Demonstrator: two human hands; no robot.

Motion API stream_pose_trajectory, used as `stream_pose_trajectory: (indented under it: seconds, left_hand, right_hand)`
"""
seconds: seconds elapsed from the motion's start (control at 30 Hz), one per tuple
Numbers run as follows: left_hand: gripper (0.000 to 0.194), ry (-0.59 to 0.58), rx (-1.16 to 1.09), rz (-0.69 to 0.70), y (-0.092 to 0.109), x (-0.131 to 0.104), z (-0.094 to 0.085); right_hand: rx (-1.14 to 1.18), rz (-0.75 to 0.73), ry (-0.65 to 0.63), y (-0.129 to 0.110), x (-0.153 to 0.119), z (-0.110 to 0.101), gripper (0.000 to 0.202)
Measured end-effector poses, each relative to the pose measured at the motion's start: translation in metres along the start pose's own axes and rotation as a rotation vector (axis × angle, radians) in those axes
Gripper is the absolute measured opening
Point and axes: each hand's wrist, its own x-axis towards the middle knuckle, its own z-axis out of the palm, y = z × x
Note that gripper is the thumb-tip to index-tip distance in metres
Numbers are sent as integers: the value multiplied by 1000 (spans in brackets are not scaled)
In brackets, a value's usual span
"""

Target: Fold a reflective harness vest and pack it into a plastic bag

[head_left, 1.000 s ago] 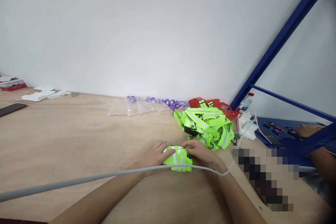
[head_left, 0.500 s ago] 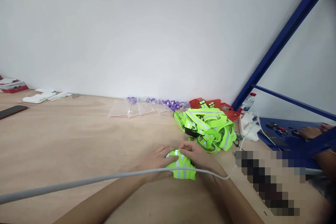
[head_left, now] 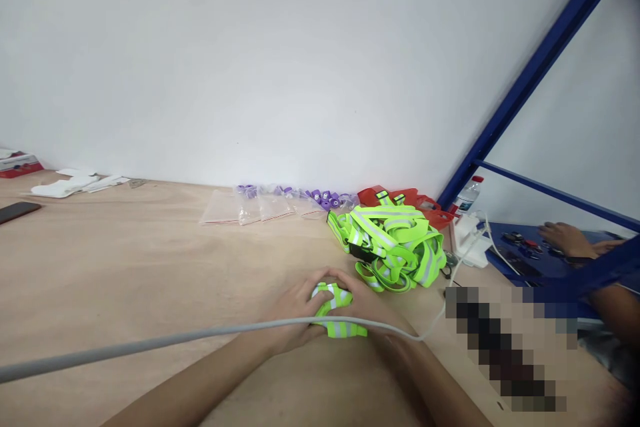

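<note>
Head view: both hands (head_left: 330, 307) press a folded reflective strap (head_left: 337, 310).

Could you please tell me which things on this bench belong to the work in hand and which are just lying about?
In hand:
- folded reflective strap, pressed between left hand and right hand
- pile of reflective straps just behind

Lying about:
- clear bags with purple parts
- phone
- white papers
- water bottle
- grey cable
</note>
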Motion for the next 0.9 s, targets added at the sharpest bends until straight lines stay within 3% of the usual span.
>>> stream_pose_trajectory:
  seconds: [0.17,0.33,0.57,0.73,0.9]
  left_hand:
    - [64,-16,-8,-50,-7,-2,3]
    - [74,-70,-40,-64,-11,-2,2]
    - [93,-62,-106,-111,-12,-1,-9]
    - [87,52,-348,-188,-21,-3,-18]
    - [48,143,-503,-174,-22,1,-21]
  right_hand:
    - [-41,40,21,-3,0,1,75]
    - [-35,27,-5,-9,-1,3,61]
    - [-92,104,61,-16,-5,6,44]
    - [-36,22,108,-9,-3,5,50]
    - [-3,-46,132,1,1,5,47]
